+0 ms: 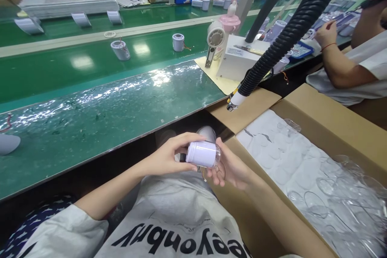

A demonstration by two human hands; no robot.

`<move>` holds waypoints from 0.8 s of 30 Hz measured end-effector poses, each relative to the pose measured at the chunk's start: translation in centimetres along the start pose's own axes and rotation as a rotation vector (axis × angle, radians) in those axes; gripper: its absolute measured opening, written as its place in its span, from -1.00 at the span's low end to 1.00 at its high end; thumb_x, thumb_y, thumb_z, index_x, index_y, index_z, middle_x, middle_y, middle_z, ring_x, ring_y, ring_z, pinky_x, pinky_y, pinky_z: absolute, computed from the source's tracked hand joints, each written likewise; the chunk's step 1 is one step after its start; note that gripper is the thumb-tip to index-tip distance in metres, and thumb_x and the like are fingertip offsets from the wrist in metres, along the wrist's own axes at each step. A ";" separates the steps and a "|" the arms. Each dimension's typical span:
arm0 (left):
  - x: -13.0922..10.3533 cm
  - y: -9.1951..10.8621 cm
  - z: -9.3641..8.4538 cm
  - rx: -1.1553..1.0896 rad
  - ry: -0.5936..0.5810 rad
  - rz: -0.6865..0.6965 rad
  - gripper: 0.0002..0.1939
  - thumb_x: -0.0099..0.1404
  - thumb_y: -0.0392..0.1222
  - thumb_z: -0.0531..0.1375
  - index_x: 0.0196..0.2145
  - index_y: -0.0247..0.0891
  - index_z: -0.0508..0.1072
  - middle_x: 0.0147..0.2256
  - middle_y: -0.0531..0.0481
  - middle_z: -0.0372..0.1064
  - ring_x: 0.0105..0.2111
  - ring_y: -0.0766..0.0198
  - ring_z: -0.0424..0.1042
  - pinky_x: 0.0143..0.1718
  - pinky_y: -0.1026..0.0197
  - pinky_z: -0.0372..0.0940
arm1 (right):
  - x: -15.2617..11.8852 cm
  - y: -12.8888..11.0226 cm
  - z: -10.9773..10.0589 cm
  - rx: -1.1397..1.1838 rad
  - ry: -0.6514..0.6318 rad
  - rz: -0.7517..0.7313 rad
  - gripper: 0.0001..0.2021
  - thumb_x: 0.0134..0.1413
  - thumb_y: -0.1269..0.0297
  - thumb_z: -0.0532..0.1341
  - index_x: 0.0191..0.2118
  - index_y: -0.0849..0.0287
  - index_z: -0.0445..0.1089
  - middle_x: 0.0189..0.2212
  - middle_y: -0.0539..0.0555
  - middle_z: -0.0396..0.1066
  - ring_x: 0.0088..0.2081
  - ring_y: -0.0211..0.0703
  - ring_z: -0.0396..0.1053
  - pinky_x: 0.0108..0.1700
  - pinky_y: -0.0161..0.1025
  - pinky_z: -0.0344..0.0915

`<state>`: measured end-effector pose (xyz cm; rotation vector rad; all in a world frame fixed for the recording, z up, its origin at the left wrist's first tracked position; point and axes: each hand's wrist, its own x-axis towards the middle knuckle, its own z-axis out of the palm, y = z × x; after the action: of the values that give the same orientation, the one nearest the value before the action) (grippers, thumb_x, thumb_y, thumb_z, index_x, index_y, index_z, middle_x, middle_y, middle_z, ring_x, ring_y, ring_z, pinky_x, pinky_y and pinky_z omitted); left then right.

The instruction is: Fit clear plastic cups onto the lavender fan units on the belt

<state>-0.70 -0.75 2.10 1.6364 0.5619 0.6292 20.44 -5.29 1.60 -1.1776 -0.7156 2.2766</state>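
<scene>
My left hand (167,155) is closed around a pale lilac cylindrical housing (201,154), thumb and fingers on its left end. The housing lies on its side in front of my lap. A clear plastic cover (218,156) sits at its right end, and the fingers of my right hand (231,167) grip there. Whether the cover is fully seated cannot be made out. Thin wires hang below the housing. To the right, an open cardboard box (320,109) holds a white sheet and many loose clear covers (341,197).
A black corrugated hose (290,32) with a metal nozzle hangs over the bench edge. A white box-shaped device (234,58) and a handheld fan (215,42) stand beyond. Similar housings (178,42) ride the green conveyor (90,48). Co-workers sit opposite and at right.
</scene>
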 end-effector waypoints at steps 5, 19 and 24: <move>-0.2 0.9 0.4 -0.134 0.054 -0.145 -0.41 0.16 -0.21 0.34 0.12 -0.15 0.29 0.04 -0.12 0.31 -0.04 0.19 0.42 -0.04 0.18 0.39 | -0.1 1.0 -0.7 -0.298 0.095 -0.378 -0.24 0.08 -0.42 -0.07 0.02 0.22 0.27 -0.31 0.19 0.48 -0.46 -0.14 0.49 -0.50 -0.31 0.45; -0.7 0.5 0.0 -0.329 -0.046 -0.161 -0.27 0.15 -0.29 0.34 0.23 0.00 0.22 0.25 -0.12 0.16 0.13 0.04 0.34 0.15 0.00 0.26 | -1.3 1.3 -1.2 -0.400 0.065 -0.689 -0.49 0.10 0.16 0.36 0.16 -0.13 0.29 0.07 0.05 0.37 -0.01 -0.02 0.41 -0.04 -0.16 0.43; -1.0 -0.4 -0.1 -0.423 -0.081 -0.285 -0.23 0.15 -0.29 0.33 0.26 -0.06 0.17 0.14 -0.11 0.33 0.11 0.08 0.36 0.13 0.04 0.26 | -1.1 1.5 -1.3 -0.451 0.142 -0.548 -0.46 0.00 0.24 0.42 0.13 -0.07 0.37 -0.17 0.02 0.51 -0.23 -0.11 0.47 -0.14 -0.20 0.42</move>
<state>-1.48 -1.28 1.66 1.1533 0.5474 0.4317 21.78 -6.80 0.63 -1.1345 -1.3508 1.6070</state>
